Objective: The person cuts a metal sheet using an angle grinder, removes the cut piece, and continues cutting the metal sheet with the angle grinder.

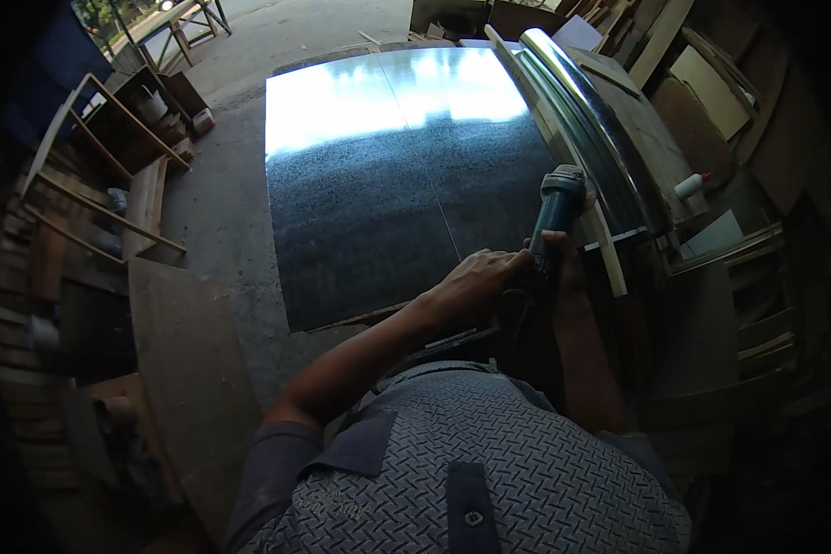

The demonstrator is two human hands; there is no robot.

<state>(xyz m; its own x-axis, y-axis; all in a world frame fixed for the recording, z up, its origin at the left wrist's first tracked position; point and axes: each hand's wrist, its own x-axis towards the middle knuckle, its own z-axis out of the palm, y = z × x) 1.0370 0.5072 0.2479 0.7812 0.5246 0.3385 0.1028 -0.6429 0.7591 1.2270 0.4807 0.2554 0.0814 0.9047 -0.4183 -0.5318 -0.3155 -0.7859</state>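
Observation:
A power tool that looks like an angle grinder (558,212), with a teal body and a grey metal head, is held up in front of me, head pointing away. My right hand (568,268) wraps round its body from the right. From the left, my left hand (485,277) has its fingers closed against the tool's rear end; the fingertips are partly hidden there. Beneath and beyond the tool lies a large dark, glossy sheet (360,212) with a thin light line running down it. The tool is near the sheet's right front corner.
Right of the sheet are a long wooden strip (572,157), a shiny curved roll (582,92) and a white bottle (689,187) with a red cap. Wooden frames (111,175) stand at left on the concrete floor (222,222). Boards (656,46) lean at back right. A brown panel (189,360) lies front left.

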